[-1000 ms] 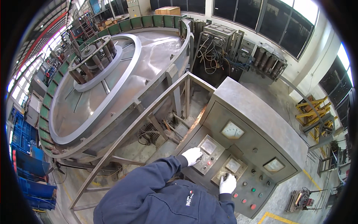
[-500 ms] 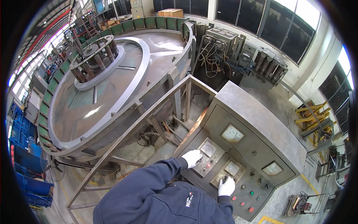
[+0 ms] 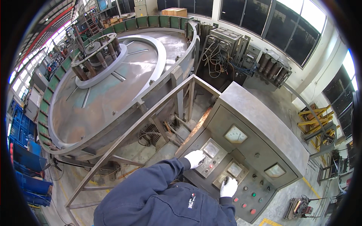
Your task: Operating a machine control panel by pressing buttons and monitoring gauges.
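My left hand (image 3: pixel 195 159), in a white glove, is closed at the left edge of a small metered control module (image 3: pixel 211 150). What its fingers hold is hidden beneath them. To its right, my right hand (image 3: pixel 228 187), also gloved, grips a dark round knob (image 3: pixel 226 179) on a second, similar module (image 3: pixel 236 169). Both modules are set into the sloping face of a grey control console (image 3: pixel 260 124). Beyond a metal rail lies a large round turntable (image 3: pixel 113 94), carrying a pale off-centre ring (image 3: pixel 161 56) and a central hub with upright posts (image 3: pixel 98 56).
Red and green push buttons (image 3: pixel 254 194) sit on the console right of my right hand. An angled metal rail (image 3: pixel 151 113) stands between me and the turntable. Bundled cables (image 3: pixel 215 58) hang from machinery behind. Yellow frames (image 3: pixel 315 117) stand at the right, blue metal racks (image 3: pixel 22 128) at the left.
The turntable has rotated: its pale ring has shifted to the right and its slots lie at different angles. My hands stay at the same places on the console.
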Demonstrator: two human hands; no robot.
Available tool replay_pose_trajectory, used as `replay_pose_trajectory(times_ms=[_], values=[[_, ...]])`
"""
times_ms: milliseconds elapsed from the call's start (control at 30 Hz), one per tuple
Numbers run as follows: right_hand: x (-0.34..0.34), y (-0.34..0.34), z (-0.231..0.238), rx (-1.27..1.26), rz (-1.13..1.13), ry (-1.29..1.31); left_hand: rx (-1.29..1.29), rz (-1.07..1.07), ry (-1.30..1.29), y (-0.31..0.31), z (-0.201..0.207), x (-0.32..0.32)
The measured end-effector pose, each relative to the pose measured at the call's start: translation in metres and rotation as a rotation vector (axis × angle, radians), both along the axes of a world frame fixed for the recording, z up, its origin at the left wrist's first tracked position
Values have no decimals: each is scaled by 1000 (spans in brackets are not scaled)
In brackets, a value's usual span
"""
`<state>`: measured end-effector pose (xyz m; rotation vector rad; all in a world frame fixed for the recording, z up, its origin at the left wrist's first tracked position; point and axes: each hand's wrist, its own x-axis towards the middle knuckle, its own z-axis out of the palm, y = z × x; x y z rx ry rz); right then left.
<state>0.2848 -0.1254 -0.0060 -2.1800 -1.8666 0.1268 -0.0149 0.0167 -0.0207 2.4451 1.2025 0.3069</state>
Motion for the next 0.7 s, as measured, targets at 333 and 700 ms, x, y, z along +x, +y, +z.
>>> replay_pose_trajectory(times_ms=[333,700], values=[[-1,0,4,-10,7,9,-3,7,-23,-2,6,-1],[-2,-1,2,5,19,12,26,19,-80,-2,1,-1]])
